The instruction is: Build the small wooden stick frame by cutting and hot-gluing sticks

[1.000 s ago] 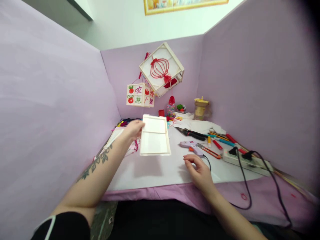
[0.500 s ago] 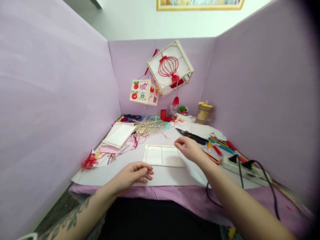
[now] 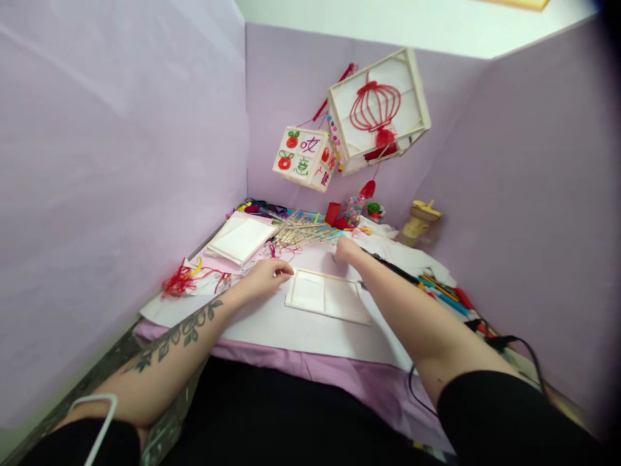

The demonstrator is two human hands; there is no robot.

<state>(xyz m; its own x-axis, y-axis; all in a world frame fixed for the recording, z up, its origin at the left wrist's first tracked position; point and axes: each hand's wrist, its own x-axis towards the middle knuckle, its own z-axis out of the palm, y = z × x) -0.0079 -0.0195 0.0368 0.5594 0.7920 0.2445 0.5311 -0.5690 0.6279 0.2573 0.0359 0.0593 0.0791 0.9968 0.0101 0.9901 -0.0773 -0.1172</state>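
A flat rectangular frame (image 3: 324, 294) of thin pale sticks, backed with white sheet and split by one crossbar, lies on the white-covered table. At its far left corner is my left hand (image 3: 270, 278), thumb and fingers curled together in a pinch on the corner. My right hand (image 3: 345, 249) is beyond the frame, close to a pile of thin wooden sticks (image 3: 303, 230). It is blurred, and its fingers are mostly hidden behind the hand itself. Under my right forearm runs a pair of black-handled pliers (image 3: 388, 264), partly covered.
Stacked white panels (image 3: 242, 238) and red yarn (image 3: 179, 279) lie at left. Two box lanterns, one small (image 3: 305, 158) and one large (image 3: 376, 113), hang at the back. A lidded cup (image 3: 421, 220) stands back right. Markers (image 3: 449, 301) and cables (image 3: 519, 340) lie at right.
My left hand has moved forward to the frame's far left corner. My right hand has reached farther forward, towards the sticks. The view has shifted and tilted.
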